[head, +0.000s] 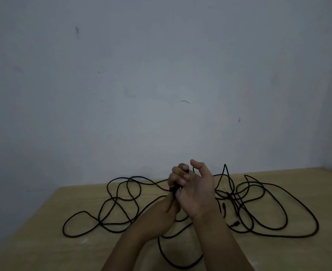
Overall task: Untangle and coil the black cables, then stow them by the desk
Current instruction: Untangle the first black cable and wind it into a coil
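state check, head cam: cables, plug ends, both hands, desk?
black cables: uncoiled, tangled in loose loops across the desk
plug ends: at least two lie loose on the desk, right of the hands
left hand: raised, fingers curled round a cable end
right hand: raised beside the left, fingers straight, grip hidden
desk: cables lie on it

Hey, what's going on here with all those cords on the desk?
A person is sorting out thin black cables that sprawl in tangled loops across a light wooden desk set against a grey wall. The left hand grips one strand, raised above the desktop, and the right hand is up beside it, fingers around the same cable near its plug end. Nothing is coiled yet.
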